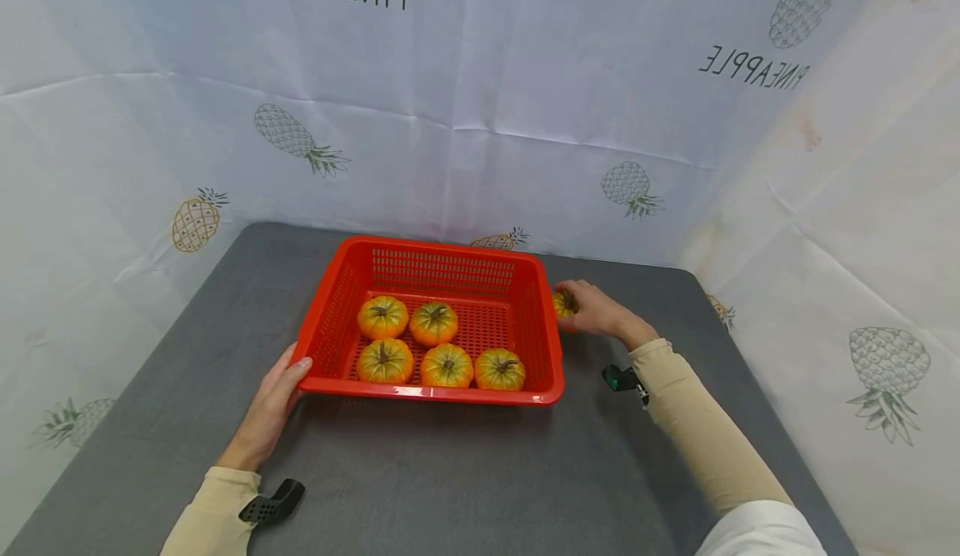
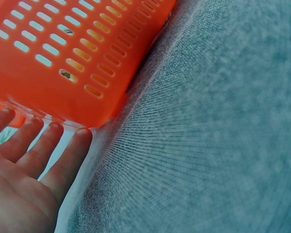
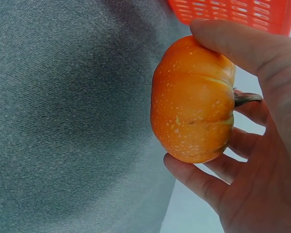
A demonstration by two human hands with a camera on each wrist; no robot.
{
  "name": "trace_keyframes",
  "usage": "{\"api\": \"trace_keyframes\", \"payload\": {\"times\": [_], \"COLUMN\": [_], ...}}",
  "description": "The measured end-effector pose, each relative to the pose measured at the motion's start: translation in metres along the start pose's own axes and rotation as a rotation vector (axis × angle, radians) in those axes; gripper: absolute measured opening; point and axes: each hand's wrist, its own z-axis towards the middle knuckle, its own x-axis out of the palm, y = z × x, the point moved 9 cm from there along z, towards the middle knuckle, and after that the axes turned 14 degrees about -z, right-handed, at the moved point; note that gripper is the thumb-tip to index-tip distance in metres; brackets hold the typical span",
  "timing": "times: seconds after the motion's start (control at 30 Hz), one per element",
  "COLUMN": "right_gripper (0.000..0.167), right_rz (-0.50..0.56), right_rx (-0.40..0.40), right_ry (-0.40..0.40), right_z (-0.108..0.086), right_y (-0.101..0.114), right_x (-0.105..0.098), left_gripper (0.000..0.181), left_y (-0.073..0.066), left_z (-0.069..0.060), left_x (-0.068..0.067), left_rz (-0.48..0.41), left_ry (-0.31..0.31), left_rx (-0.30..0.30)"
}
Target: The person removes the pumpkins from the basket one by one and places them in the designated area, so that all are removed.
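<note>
Pumpkins (image 1: 447, 365): five in one basket (image 1: 442, 268), sixth pumpkin (image 3: 191, 104) in right fingers (image 3: 199, 180)

You wear beige sleeves (image 1: 701, 427), white fabric (image 1: 761, 531) bordering the right one — with a curved black device (image 1: 272, 503) at left wrist, a dark, green-faced device (image 1: 618, 378) at right.

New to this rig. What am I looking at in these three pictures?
There's no robot: these are a person's bare hands. The widest picture comes from a head-worn camera looking forward and down; the other two come from a camera on each wrist. On the gray table sits a red basket with five small pumpkins inside. The left hand holds the basket's rim; the right hand grips a sixth pumpkin just outside the basket's right side.
</note>
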Motion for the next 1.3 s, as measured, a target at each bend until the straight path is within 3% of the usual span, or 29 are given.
{"api": "trace_keyframes", "payload": {"times": [1.3], "right_gripper": [0.067], "right_rz": [0.037], "right_rx": [0.030], "right_ry": [0.054], "right_z": [0.006], "right_y": [-0.009], "right_x": [0.022], "left_gripper": [0.054], "left_y": [0.000], "left_z": [0.000], "left_x": [0.000], "left_rz": [-0.017], "left_ry": [0.004], "left_rx": [-0.009]}}
